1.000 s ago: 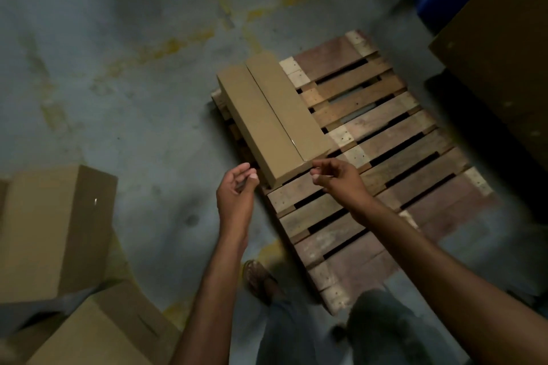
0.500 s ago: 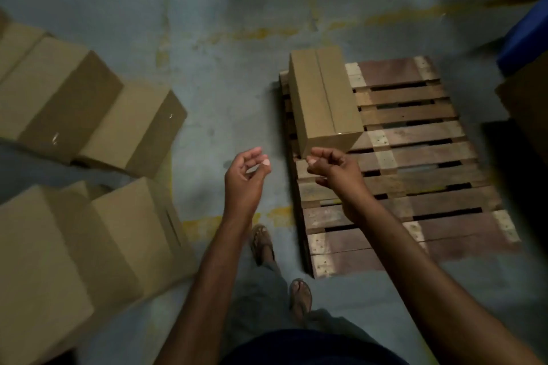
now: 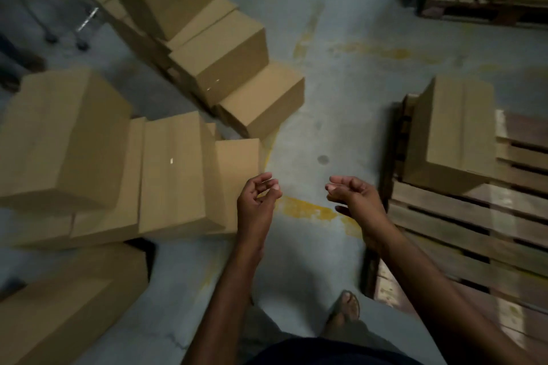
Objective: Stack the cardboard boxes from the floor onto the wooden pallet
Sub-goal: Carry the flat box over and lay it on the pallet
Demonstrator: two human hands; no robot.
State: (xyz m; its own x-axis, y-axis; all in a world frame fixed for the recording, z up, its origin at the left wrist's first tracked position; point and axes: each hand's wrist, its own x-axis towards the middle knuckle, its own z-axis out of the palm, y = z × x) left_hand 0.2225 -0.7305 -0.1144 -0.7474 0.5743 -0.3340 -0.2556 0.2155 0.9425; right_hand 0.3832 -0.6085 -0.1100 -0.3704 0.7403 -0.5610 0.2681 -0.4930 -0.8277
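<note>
One box (image 3: 453, 133) sits on the wooden pallet (image 3: 474, 231), at its far-left corner. Other boxes (image 3: 74, 133) lie on the floor (image 3: 311, 127) left of the pallet. The left hand (image 3: 256, 201) and right hand (image 3: 355, 198) hover empty, fingers (image 3: 338, 179) loosely curled. It would be best to grip the nearest box (image 3: 234, 181) by opposite sides, then set it flush beside the first.

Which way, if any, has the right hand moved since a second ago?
Yes. The right hand moved left, off the slatted wooden pallet: from the near end of the long brown cardboard box to over the concrete floor.
</note>
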